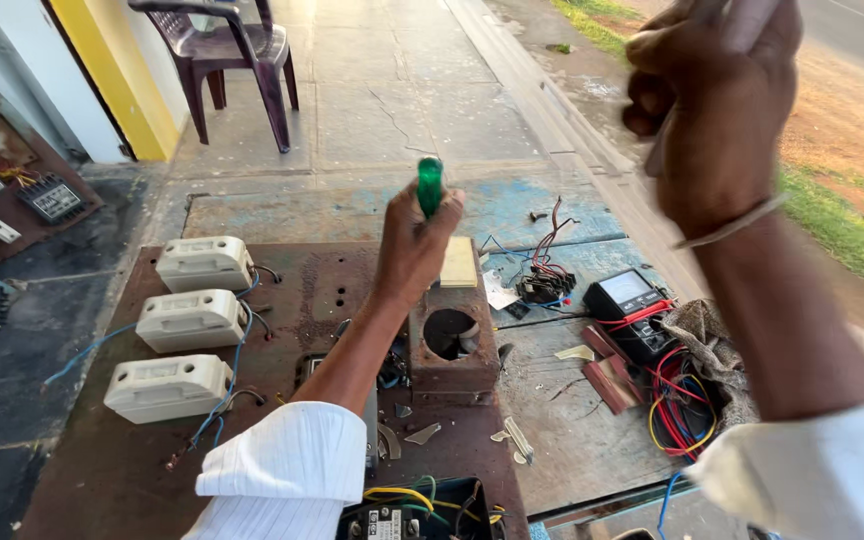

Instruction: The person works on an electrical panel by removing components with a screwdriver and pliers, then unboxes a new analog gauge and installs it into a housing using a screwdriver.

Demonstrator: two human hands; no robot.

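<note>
My left hand (414, 243) is closed around a green-handled screwdriver (430, 184), held upright over a brown wooden board (112, 460). Just right of that hand sits a brown box with a round hole (452, 335). My right hand (712, 105) is raised high at the upper right, fingers curled around a pale object (747, 22) whose kind I cannot make out. A thin band circles that wrist. Three cream-coloured fuse carriers (190, 320) are mounted in a column on the board's left side, with blue wires running from them.
A black and red multimeter (627, 300) with red and black leads lies on the bench at right, beside a coil of coloured wires (677, 400). A dark plastic chair (237, 55) stands behind. More meter boards (12, 180) lean at left. Loose metal scraps lie near the box.
</note>
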